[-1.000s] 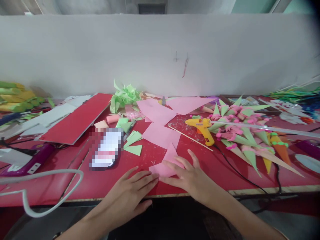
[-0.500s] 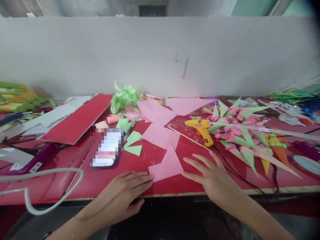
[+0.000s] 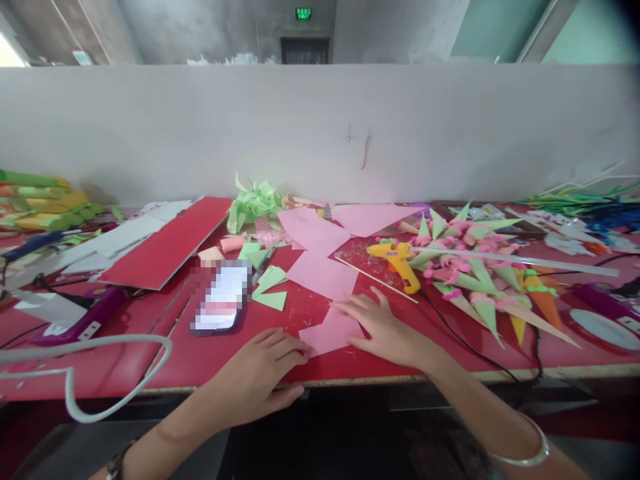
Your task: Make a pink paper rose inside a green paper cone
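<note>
Hands (image 3: 275, 363) loosely open, gripping nothing, both touching pink paper (image 3: 325, 335), red tabletop (image 3: 345, 368) beneath, grey partition (image 3: 240, 127), lit exit sign (image 3: 303, 13) beyond.

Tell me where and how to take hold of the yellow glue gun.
Grip the yellow glue gun by its handle, the right hand likely best coming from the near right side. The handle slants toward the viewer, while the nozzle points left and a clear rod runs off rightward from its rear end.
</note>
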### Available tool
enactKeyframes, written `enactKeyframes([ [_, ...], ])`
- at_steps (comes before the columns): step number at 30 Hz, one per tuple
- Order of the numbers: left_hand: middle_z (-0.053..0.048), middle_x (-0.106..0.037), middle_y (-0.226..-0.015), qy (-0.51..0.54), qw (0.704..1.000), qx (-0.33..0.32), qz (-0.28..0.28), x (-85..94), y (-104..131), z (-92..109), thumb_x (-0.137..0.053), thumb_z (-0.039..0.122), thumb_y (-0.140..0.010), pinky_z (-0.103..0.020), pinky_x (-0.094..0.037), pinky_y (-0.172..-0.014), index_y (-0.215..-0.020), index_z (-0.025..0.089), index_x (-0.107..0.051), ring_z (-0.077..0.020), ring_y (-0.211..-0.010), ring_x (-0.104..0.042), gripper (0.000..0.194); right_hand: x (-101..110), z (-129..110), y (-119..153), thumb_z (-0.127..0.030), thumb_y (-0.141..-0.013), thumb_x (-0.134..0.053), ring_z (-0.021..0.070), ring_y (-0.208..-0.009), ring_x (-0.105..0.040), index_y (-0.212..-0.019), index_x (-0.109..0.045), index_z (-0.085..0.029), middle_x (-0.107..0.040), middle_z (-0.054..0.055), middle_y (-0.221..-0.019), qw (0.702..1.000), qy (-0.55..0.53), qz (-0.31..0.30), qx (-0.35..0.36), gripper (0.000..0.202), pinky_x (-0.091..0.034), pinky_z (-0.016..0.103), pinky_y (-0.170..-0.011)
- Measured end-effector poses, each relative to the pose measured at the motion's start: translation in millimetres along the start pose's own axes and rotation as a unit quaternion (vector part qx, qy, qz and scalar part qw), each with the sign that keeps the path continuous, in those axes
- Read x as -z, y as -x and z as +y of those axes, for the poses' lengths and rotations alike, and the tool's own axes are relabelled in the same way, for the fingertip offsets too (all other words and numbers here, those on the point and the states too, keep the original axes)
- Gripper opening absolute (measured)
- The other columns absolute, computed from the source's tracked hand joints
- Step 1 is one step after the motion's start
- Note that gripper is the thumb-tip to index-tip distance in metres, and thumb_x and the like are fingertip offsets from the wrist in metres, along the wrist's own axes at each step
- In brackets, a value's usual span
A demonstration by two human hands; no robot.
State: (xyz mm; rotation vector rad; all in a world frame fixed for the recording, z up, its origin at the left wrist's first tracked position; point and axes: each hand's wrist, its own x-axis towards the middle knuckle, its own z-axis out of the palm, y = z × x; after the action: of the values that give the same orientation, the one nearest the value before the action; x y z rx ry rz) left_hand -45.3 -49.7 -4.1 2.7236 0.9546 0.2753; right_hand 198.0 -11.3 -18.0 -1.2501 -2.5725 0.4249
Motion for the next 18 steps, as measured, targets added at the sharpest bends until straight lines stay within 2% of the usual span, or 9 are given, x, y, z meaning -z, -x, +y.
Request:
enactKeyframes([
  [2,-0.004,-0.057,-0.106,0.005,1.000,-0.010,0.008,5.5,-6,1,-0.046,0.026,-0.079,-0.033,-0.038,-0.088,-0.099,0.022,-0.055,-0.0166,-0.096,-0.051,0.023,3,1,-5,-0.022,-0.073,-0.050,0.0216,-0.112,-0.040,-0.111,-0.048,-0.026,-0.053,0.005,-0.112,0.999,-0.019,-0.035,-0.008,0.038,-0.007,0.052,-0.099],
  [5,-0.004,-0.056,-0.104,0.009,0.999,-0.024,0.041,15.4,-17,0,-0.041,0.024,-0.082,-0.030,-0.039,-0.084,-0.099,0.022,-0.055,-0.0152,-0.095,-0.050,0.023,12,1,-7,-0.019,-0.076,-0.046,0.0200,-0.103,-0.048,-0.102,-0.053,-0.024,-0.058,0.005,-0.105,0.996,-0.058,-0.071,-0.004,0.028,-0.010,0.050,-0.097],
  [7,-0.005,-0.056,-0.102,0.000,0.997,-0.031,0.072,21.4,-25,-1,-0.039,0.024,-0.083,-0.030,-0.038,-0.085,-0.101,0.021,-0.053,-0.0150,-0.094,-0.049,0.024,19,0,-6,-0.018,-0.078,-0.043,0.0191,-0.097,-0.050,-0.094,-0.056,-0.022,-0.060,0.004,-0.098,0.996,-0.062,-0.065,-0.004,0.021,-0.012,0.050,-0.096],
  [10,-0.004,-0.057,-0.099,-0.041,0.993,-0.035,0.104,24.9,-36,0,-0.038,0.024,-0.084,-0.033,-0.032,-0.090,-0.101,0.021,-0.053,-0.0152,-0.093,-0.049,0.023,29,-2,-4,-0.014,-0.079,-0.040,0.0178,-0.091,-0.051,-0.082,-0.059,-0.021,-0.058,0.003,-0.091,0.999,-0.040,-0.015,-0.008,0.020,-0.020,0.048,-0.093],
  [14,-0.002,-0.057,-0.096,-0.136,0.986,-0.040,0.084,14.5,-52,9,-0.038,0.019,-0.083,-0.033,-0.034,-0.084,-0.099,0.021,-0.054,-0.0152,-0.086,-0.051,0.023,31,7,-5,-0.008,-0.074,-0.045,0.0177,-0.093,-0.047,-0.077,-0.062,-0.020,-0.050,0.004,-0.093,0.998,-0.030,0.057,0.006,0.021,-0.032,0.037,-0.086],
  [18,-0.006,-0.053,-0.102,-0.210,0.975,0.016,0.070,-5.4,-68,17,-0.040,0.019,-0.081,-0.035,-0.037,-0.075,-0.095,0.017,-0.055,-0.0195,-0.086,-0.050,0.021,23,23,-11,-0.001,-0.069,-0.043,0.0166,-0.098,-0.045,-0.070,-0.062,-0.018,-0.045,0.005,-0.100,0.996,-0.070,0.051,0.034,0.026,-0.036,0.032,-0.086],
])
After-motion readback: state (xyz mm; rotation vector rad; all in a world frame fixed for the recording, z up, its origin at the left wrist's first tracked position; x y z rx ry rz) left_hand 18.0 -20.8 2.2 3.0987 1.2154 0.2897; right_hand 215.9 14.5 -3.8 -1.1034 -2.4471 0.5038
